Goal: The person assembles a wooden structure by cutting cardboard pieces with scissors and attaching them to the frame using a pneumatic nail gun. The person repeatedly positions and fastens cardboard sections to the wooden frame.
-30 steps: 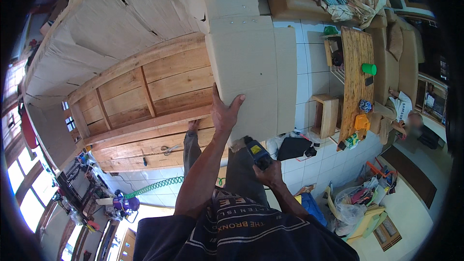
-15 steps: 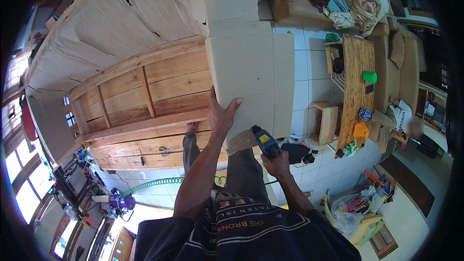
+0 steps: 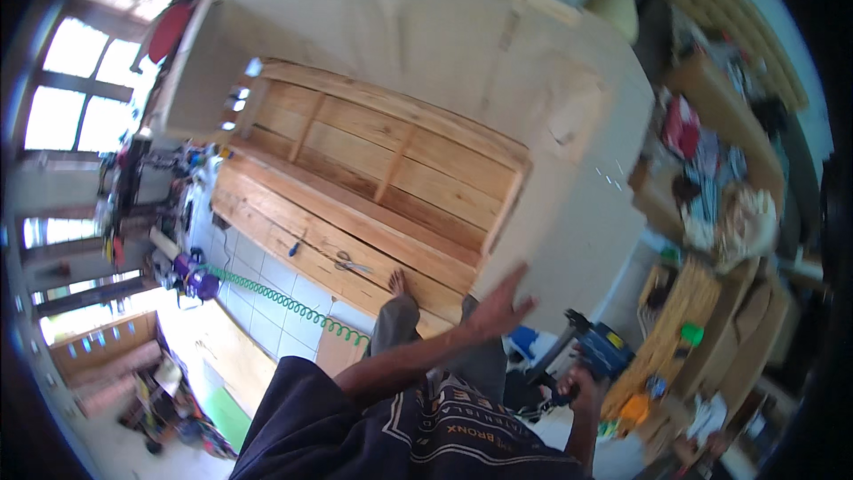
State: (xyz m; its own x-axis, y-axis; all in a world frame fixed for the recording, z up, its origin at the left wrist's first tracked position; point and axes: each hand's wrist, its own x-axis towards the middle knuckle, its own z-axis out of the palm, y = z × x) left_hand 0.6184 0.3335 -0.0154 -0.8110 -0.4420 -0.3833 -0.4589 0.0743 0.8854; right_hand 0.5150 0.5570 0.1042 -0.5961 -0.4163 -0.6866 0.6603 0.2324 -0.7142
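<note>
My right hand (image 3: 579,384) is wrapped round the handle of a dark blue staple gun (image 3: 608,348), held to the right of a large cardboard-covered sofa frame. My left hand (image 3: 505,309) is open with its fingers spread, at the lower edge of the cardboard panel (image 3: 577,236); whether it touches is unclear. A few bright staples (image 3: 609,176) show higher on the panel. Inside the frame are bare wooden slats (image 3: 355,156). My bare foot (image 3: 397,282) rests on the front wooden boards (image 3: 267,213). Motion blurs the hands and tool slightly.
Scissors (image 3: 353,265) and a blue-handled tool (image 3: 295,247) lie on the front boards. A green coiled hose (image 3: 275,298) runs from a purple machine (image 3: 200,281) across the floor. A wooden table (image 3: 659,338) with a green cup (image 3: 692,333) stands at right, near a couch with heaped clothes (image 3: 702,160).
The view has swung round. The staple gun has gone from the panel's lower edge out to its right. My left hand, earlier spread on the cardboard side, is now at its lower edge.
</note>
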